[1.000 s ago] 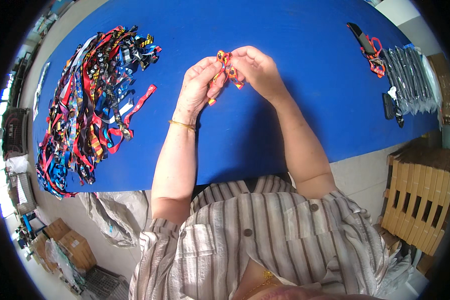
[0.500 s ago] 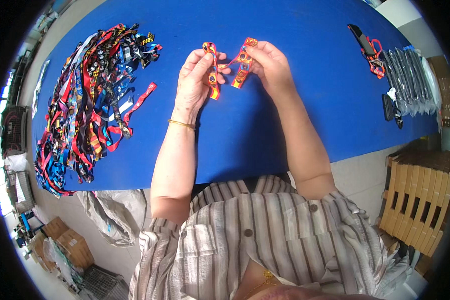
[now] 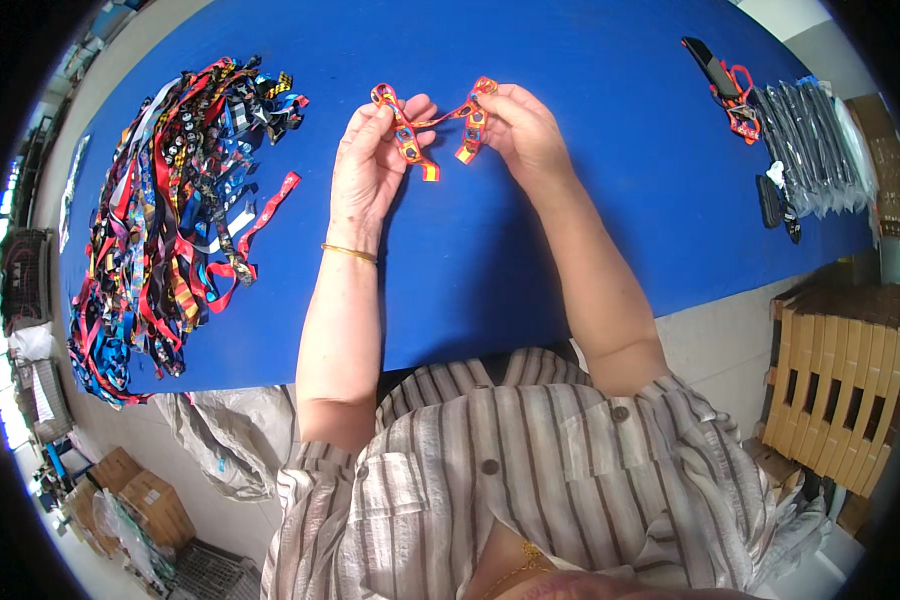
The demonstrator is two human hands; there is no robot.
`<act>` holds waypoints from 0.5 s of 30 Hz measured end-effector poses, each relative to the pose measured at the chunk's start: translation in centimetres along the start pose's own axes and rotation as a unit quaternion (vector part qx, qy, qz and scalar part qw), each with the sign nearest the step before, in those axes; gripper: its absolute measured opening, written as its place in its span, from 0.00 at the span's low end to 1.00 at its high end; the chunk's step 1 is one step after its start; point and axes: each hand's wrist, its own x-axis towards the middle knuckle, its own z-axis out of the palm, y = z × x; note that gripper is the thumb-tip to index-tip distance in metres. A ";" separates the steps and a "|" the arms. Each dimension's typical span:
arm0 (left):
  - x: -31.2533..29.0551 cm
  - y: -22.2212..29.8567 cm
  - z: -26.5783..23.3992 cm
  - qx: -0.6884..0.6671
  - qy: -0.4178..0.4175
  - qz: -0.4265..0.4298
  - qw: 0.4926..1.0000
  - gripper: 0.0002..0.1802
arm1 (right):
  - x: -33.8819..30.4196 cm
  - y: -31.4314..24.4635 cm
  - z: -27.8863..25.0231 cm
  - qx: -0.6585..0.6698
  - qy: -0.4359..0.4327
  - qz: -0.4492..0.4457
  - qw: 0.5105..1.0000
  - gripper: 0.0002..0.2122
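Blue and broad, the desk [image 3: 470, 270] is carrying a heap of printed straps [image 3: 170, 220] at left. Nearer centre, the left hand [image 3: 364, 165] and right hand [image 3: 528, 132] are pinching a red-and-yellow printed ribbon [image 3: 407, 142] above it; avoiding twists is probably helping.

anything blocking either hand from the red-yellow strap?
Nothing visible: left hand and right hand both pinch the red-yellow strap over the blue table. The strap pile lies to the left, apart.
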 end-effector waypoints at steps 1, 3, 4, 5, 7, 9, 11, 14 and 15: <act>0.0 0.0 0.1 -0.005 -0.007 -0.004 1.000 0.09 | 0.0 0.0 -0.1 0.000 0.001 0.000 1.000 0.04; -0.1 0.1 -0.1 -0.010 -0.013 -0.008 1.000 0.10 | -0.2 -0.1 0.2 0.004 0.006 0.007 1.000 0.04; 0.0 0.1 -0.2 0.011 -0.011 -0.013 1.000 0.10 | -0.2 -0.1 0.3 0.004 0.006 0.007 1.000 0.04; 0.0 0.1 -0.2 0.031 -0.010 -0.019 0.999 0.11 | -0.3 -0.1 0.4 0.007 0.002 0.010 1.000 0.04; -0.1 0.2 -0.2 0.041 0.004 -0.020 0.999 0.12 | -0.3 0.0 0.5 0.010 -0.002 0.013 1.000 0.03; -0.1 0.2 -0.2 0.051 0.017 -0.023 0.998 0.13 | -0.3 0.2 0.5 0.012 -0.023 0.016 1.000 0.03; 0.0 0.1 -0.5 0.023 -0.014 -0.027 0.999 0.13 | -0.3 0.1 0.7 0.007 -0.014 0.018 1.000 0.03; -0.1 -0.1 -0.6 0.008 -0.014 -0.037 0.999 0.13 | -0.6 0.3 1.0 -0.014 -0.007 0.028 0.999 0.04; -0.2 -0.1 -0.5 0.008 -0.014 -0.038 0.999 0.13 | -0.5 0.4 0.8 -0.033 -0.017 0.038 0.999 0.05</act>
